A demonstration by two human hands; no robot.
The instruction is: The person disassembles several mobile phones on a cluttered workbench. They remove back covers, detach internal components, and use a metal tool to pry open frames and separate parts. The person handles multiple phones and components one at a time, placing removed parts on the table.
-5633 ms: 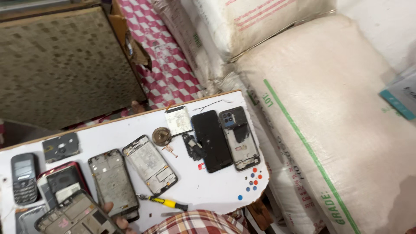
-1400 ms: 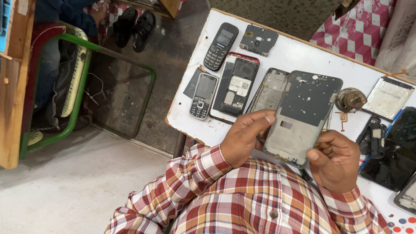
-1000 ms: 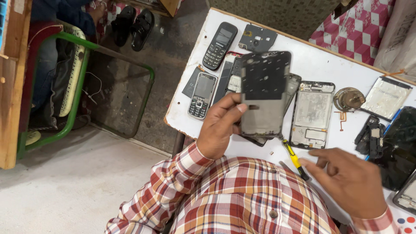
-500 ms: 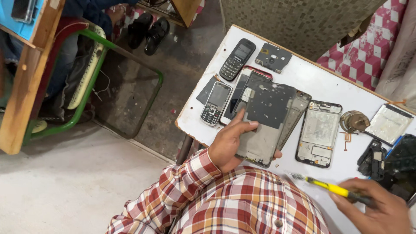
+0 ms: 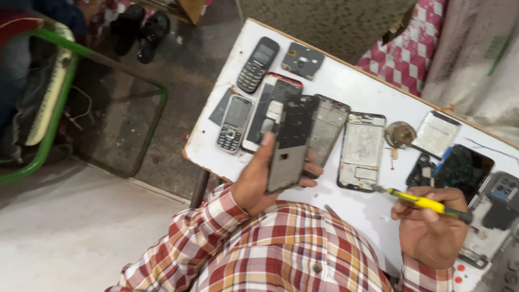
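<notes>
head view — phone frame [image 5: 292, 143] in left hand [image 5: 259, 181], long axis up-table — top away

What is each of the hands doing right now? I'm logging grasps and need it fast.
Left hand: closed around a dark phone frame, held up over the white table.
Right hand: closed on a yellow-handled screwdriver.

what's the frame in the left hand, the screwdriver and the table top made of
Frame: probably dark matte plastic or metal with cutouts; blur leaves it open. Screwdriver: glossy yellow and black handle, likely plastic, thin metal shaft. Table: smooth white laminate, its brown edge suggesting wood.
</notes>
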